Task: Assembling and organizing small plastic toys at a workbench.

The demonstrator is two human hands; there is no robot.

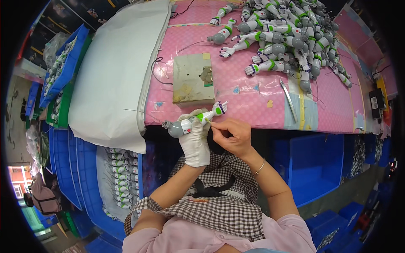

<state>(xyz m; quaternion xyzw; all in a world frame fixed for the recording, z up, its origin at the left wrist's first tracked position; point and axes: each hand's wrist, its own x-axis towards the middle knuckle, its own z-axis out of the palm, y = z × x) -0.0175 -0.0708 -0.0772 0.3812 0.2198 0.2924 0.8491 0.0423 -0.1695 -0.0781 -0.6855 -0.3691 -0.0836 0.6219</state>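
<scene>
1. At the far right of the pink plastic-covered bench [249, 103] lies a heap of white-green-grey plastic toy arms [295, 30].
2. Left of it — a boxy grey metal case [187, 74]; further left, a broad white sheet [114, 71].
3. Before the heap: a slim silver metal tool [288, 101].
4. Below the bench: left, a blue plastic crate [95, 211] holding more toy arms [121, 177]; right, an open blue plastic bin [318, 168].
5. Before the case — one white-green-grey plastic toy arm [185, 126], in the white-gloved left hand [195, 141].
</scene>
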